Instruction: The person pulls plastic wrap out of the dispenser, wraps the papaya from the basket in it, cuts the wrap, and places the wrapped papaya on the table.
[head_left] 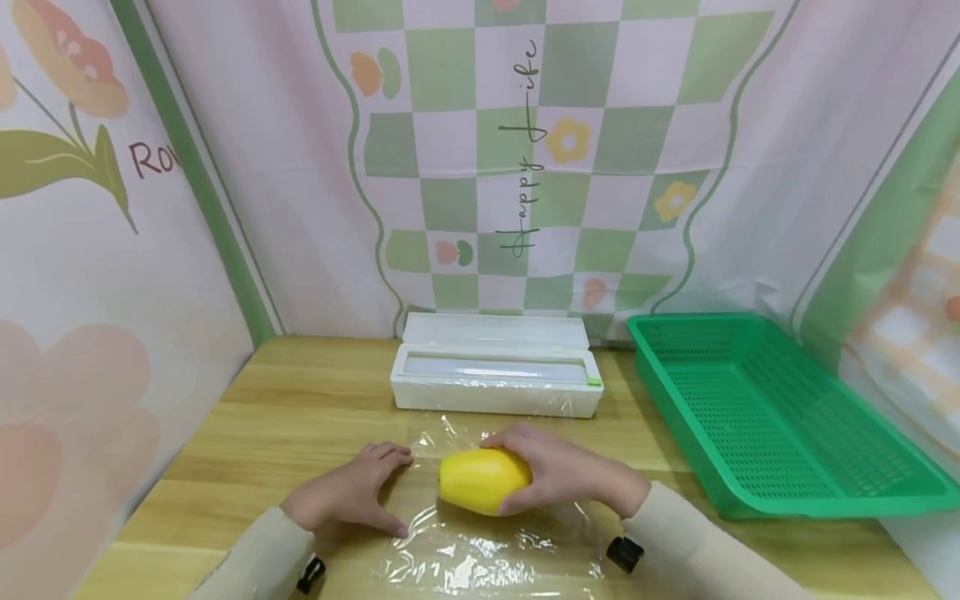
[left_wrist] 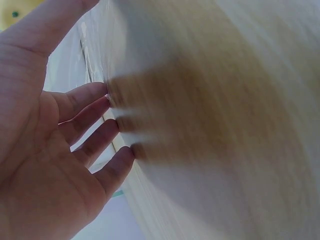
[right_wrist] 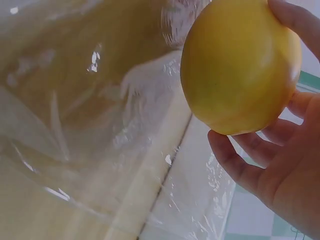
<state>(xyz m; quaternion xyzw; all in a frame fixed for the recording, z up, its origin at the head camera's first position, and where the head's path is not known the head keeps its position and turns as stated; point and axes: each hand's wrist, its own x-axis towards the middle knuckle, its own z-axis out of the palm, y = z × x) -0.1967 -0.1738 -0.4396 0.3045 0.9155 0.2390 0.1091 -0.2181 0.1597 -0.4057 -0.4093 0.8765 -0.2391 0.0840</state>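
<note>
A smooth yellow oval fruit (head_left: 480,481) lies sideways over a sheet of clear plastic wrap (head_left: 487,554) on the wooden table. My right hand (head_left: 558,472) grips its right end, thumb on the near side and fingers around the far side; the right wrist view shows the fruit (right_wrist: 240,70) close up. To the left, my left hand (head_left: 348,496) rests at the wrap's left edge, apart from the fruit, with thumb and fingers spread. In the left wrist view, that hand's fingertips (left_wrist: 125,154) touch the tabletop, nothing held.
Behind the wrap stands a white wrap dispenser box (head_left: 495,397) with its lid raised, the sheet running out over its front. A green perforated basket (head_left: 682,433) sits at the right. Patterned cloth (head_left: 510,150) hangs at the back and sides.
</note>
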